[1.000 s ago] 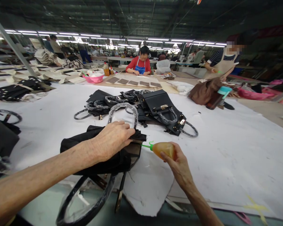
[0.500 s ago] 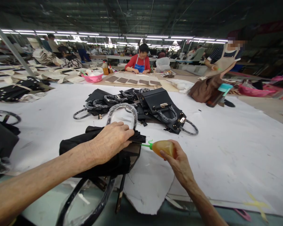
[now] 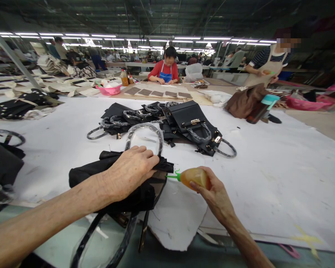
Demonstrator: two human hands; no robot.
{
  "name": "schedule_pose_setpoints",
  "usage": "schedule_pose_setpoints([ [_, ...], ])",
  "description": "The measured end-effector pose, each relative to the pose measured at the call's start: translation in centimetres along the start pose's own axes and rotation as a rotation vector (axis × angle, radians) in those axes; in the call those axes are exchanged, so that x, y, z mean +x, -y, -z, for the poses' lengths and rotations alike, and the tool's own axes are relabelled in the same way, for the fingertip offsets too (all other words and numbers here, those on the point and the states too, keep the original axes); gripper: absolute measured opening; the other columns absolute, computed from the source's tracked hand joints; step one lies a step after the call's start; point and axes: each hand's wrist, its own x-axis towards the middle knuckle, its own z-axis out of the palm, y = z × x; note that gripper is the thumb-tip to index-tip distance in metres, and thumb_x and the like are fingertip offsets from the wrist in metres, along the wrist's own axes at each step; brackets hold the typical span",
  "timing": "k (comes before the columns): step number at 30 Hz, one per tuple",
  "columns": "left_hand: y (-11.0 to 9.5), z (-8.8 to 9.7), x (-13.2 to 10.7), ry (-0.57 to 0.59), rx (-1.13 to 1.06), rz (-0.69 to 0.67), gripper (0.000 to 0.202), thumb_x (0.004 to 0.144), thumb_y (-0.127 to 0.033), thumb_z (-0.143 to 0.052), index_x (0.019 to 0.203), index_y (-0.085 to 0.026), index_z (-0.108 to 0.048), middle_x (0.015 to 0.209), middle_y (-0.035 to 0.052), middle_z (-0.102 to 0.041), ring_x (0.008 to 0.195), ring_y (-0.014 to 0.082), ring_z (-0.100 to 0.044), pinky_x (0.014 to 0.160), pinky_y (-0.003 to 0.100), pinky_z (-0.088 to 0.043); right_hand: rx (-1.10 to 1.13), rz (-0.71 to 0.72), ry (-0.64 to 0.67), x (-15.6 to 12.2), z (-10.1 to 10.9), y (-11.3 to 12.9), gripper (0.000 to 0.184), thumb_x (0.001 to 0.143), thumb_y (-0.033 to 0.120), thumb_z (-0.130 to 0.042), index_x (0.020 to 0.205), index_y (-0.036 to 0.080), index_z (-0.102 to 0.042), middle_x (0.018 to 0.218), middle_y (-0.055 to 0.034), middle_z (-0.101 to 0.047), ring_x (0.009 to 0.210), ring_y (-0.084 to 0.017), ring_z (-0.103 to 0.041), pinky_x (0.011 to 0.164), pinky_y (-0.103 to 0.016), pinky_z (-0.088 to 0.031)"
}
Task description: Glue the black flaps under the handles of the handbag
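A black handbag (image 3: 89, 173) lies flattened on the white table cover (image 3: 268, 167) near the front edge, its plastic-wrapped handles looping up behind and hanging down in front. My left hand (image 3: 130, 169) presses on the bag's top edge, fingers curled over it. My right hand (image 3: 212, 191) grips a small amber squeeze bottle (image 3: 194, 176). The bottle's green nozzle points left and touches the bag's right edge, just beside my left fingertips.
A pile of black handbags with wrapped handles (image 3: 167, 123) lies further back on the cover. A brown bag (image 3: 247, 102) and a teal-capped bottle (image 3: 261, 108) sit at the back right. People work at tables behind. Dark pieces (image 3: 0, 156) lie at the left.
Hardly anything moved; both hands hold their places on the bag and bottle, and the camera tilted slightly so the scene sits a little lower.
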Motion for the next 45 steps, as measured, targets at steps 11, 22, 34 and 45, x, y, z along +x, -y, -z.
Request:
schedule_pose_setpoints([
  [11,-1.0,-1.6,-1.5,-0.085,0.004,-0.025,0.004,0.088,-0.015,-0.053,0.090,-0.017,-0.056,0.092,0.0061,-0.059,0.085,0.0262,-0.052,0.076,0.042,-0.045,0.055,-0.013,0.050,-0.1,0.3,-0.7,0.042,0.080,0.046,-0.072,0.110,0.021,-0.055,0.089,-0.0025,-0.063,0.079,-0.026,-0.058,0.064,-0.032,-0.049],
  [22,-1.5,-2.7,-2.6,-0.134,-0.032,-0.028,0.009,0.085,-0.013,-0.054,0.093,-0.017,-0.056,0.093,0.0065,-0.059,0.086,0.0249,-0.051,0.078,0.042,-0.043,0.083,-0.019,0.067,-0.1,0.5,-0.5,0.041,0.082,0.048,-0.072,0.108,0.021,-0.054,0.087,-0.0014,-0.061,0.076,-0.023,-0.057,0.058,-0.030,-0.049],
  [34,-1.6,-3.1,-2.9,-0.135,0.002,-0.032,0.012,0.084,-0.015,-0.055,0.096,-0.018,-0.055,0.095,0.0070,-0.059,0.087,0.0237,-0.051,0.080,0.039,-0.042,0.089,-0.028,0.105,-0.2,0.6,0.2,0.038,0.082,0.047,-0.072,0.103,0.020,-0.055,0.081,-0.0012,-0.061,0.069,-0.021,-0.055,0.052,-0.027,-0.046],
  [45,-1.5,-3.4,-3.0,-0.146,-0.024,-0.052,0.014,0.082,-0.015,-0.058,0.095,-0.018,-0.055,0.094,0.0061,-0.059,0.087,0.0250,-0.051,0.079,0.041,-0.042,0.189,-0.102,0.129,0.2,0.7,0.3,0.043,0.082,0.052,-0.069,0.097,0.015,-0.054,0.075,-0.0044,-0.062,0.058,-0.018,-0.055,0.045,-0.024,-0.041],
])
